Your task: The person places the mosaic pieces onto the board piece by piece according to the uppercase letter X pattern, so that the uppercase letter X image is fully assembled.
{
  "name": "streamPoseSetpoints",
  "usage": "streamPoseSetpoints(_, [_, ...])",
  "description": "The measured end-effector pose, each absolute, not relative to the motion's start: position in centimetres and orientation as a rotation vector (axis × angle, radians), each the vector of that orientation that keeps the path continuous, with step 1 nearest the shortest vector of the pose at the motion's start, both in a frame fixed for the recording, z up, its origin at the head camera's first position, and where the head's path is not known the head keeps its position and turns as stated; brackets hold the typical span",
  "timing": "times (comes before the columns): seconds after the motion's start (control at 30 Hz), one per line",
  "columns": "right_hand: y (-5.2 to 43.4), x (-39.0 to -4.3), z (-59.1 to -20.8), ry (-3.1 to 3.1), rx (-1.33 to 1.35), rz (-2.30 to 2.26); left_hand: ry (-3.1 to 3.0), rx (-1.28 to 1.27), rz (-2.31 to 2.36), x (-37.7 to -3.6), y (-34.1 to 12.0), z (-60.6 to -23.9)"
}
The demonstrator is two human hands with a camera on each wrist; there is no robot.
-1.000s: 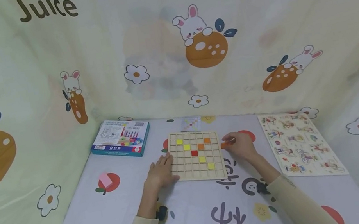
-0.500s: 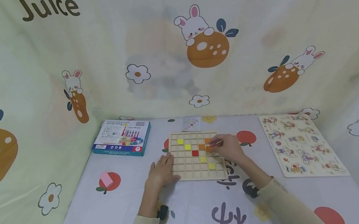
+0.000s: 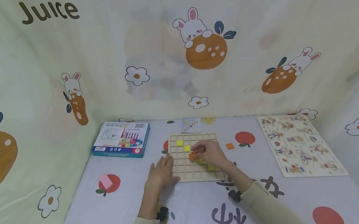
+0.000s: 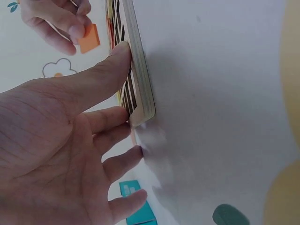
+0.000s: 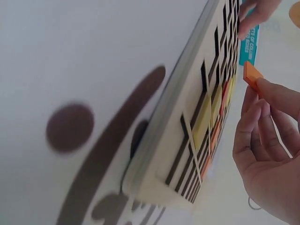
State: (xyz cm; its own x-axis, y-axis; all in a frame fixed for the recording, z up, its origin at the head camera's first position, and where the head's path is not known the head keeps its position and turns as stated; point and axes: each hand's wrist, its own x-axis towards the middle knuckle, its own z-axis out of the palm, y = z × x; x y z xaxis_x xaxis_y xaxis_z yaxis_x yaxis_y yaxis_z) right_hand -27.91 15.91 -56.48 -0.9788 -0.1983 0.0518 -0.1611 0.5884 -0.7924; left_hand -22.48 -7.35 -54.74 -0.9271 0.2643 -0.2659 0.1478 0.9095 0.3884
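Observation:
A square wooden grid board (image 3: 185,170) lies on the table, with yellow tiles (image 3: 179,143) in some cells. My right hand (image 3: 210,153) pinches an orange tile (image 5: 251,75) between thumb and fingertips, over the middle of the board. It hides several cells in the head view; a red tile (image 5: 225,91) and seated orange tiles (image 5: 215,136) show in the right wrist view. At the board's left side rests my left hand (image 3: 159,174), fingers extended and thumb (image 4: 110,70) touching the edge. Another orange tile (image 3: 230,146) lies on the cloth right of the board.
Behind the board lies a small pattern card (image 3: 191,125). A flat teal-edged box (image 3: 120,139) stands at the back left, with a pink block (image 3: 106,181) nearer. On the right lies a picture puzzle board (image 3: 300,143). Printed curtains rise behind the table.
My right hand has moved left with the orange tile, from beside the board to over its middle. The orange tile on the cloth is now uncovered. The left hand stays in place.

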Motion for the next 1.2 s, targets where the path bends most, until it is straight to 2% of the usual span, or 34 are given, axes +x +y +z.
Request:
streamPoseSetpoints(0.43, [14.3,-27.5,-57.6,2.727,-0.336,-1.362,2.757,0.308,0.519,-22.4,-7.5,-55.0])
streamPoseSetpoints(0.9, [13.5,-27.3,-57.2,2.836,-0.335,-1.277,2.762,0.314,0.542,-22.5,-7.5,-55.2])
streamPoseSetpoints(1.2, [14.2,-27.3,-57.1,2.844,-0.300,-1.302,2.753,0.303,0.539,-22.3,-7.4,-54.6])
